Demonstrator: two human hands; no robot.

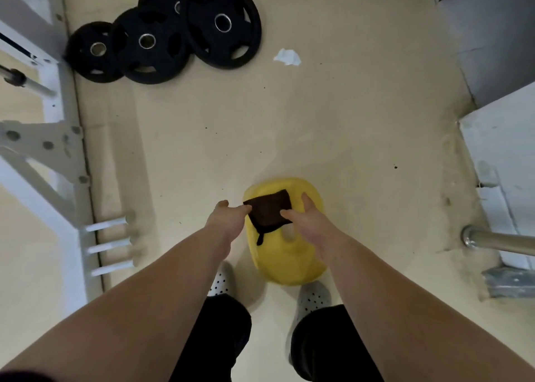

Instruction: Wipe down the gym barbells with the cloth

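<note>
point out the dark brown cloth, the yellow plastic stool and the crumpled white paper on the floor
dark brown cloth (269,209): head view, middle of the fabric
yellow plastic stool (285,263): head view, bare near part of its top
crumpled white paper (287,57): head view, its middle

**Colours on the gym floor**

The cloth (269,209) is dark brown with a black edge, against a yellow plate (285,261). The floor (333,115) is pale beige. Black weight plates (170,31) have silver hubs. White shoes (312,297) carry black dots.

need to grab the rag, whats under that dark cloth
The dark cloth is held by the left hand and right hand over a yellow stool. The seat part beneath it is hidden.
</note>
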